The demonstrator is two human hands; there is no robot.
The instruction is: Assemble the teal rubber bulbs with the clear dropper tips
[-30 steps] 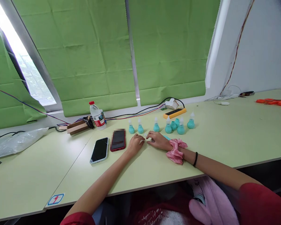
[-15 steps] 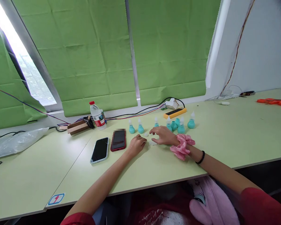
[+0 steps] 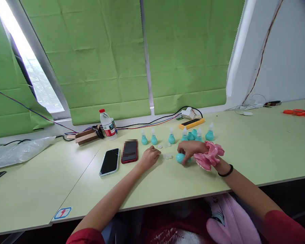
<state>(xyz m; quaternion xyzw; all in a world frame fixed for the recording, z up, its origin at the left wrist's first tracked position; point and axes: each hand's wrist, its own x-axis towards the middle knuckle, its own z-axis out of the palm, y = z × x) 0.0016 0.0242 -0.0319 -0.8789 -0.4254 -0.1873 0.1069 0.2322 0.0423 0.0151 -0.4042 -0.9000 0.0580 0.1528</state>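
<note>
My right hand (image 3: 193, 149), with a pink scrunchie at the wrist, has its thumb and fingers around a teal squeeze bulb (image 3: 179, 158) low over the table. The hand hides part of that bulb. My left hand (image 3: 150, 157) rests on the tabletop with loosely bent fingers, nothing visible in it. Small clear plastic pieces (image 3: 167, 156) lie between the hands. Behind them are a small white ring-like part (image 3: 160, 146) and another clear piece (image 3: 168, 144). Several teal bulbs with clear pointed tips, such as one bulb (image 3: 171, 139), stand upright in a loose row; others there show no tip.
Left of my left hand lie a red-cased phone (image 3: 129, 151) and a light-cased phone (image 3: 109, 162). A water bottle (image 3: 107, 124), an open cardboard box (image 3: 86, 136) and a yellow power strip (image 3: 191, 123) sit toward the window. Orange-handled scissors (image 3: 298, 113) lie far right.
My right hand has moved right and toward me, and now grasps a teal bulb. The clear pieces are now more exposed. My left hand stays in about the same place.
</note>
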